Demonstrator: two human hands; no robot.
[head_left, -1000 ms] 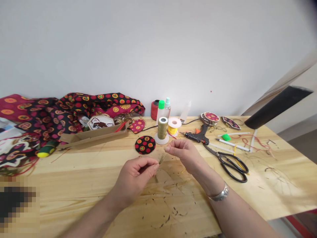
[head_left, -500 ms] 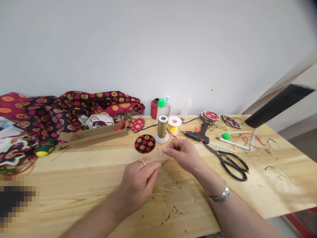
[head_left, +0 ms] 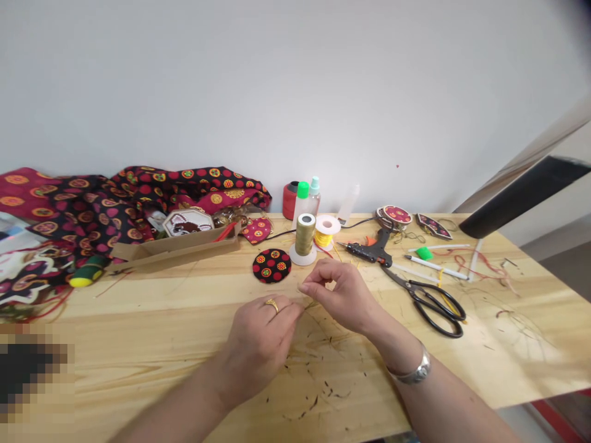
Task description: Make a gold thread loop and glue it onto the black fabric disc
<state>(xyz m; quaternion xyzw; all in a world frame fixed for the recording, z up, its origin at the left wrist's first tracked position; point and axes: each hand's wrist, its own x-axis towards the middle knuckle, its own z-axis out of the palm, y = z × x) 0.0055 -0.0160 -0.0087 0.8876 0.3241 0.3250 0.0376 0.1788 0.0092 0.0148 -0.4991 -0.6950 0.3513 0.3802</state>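
My left hand (head_left: 262, 329), with a ring on one finger, is closed in a pinch over the table. My right hand (head_left: 340, 296) is pinched just beside it, thumb against fingertips. A thin olive thread (head_left: 312, 304) shows between the two hands; its ends are hidden by the fingers. Just beyond my hands stands a cone of olive thread (head_left: 305, 237). To its left lies a round black fabric piece with red and yellow flower prints (head_left: 272, 266).
Right of my hands lie black-handled scissors (head_left: 436, 304), a glue gun (head_left: 372, 249) and a white pen (head_left: 438, 266). A yellow cord spool (head_left: 327, 225) and bottles (head_left: 301, 203) stand behind. At left are a cardboard box (head_left: 175, 249), patterned fabric (head_left: 96, 200) and a green-yellow tool handle (head_left: 88, 271).
My hands have drawn slightly closer together, and the left hand has turned a little, its fingertips now nearer the right hand. The thread stays between them. The view has shifted slightly.
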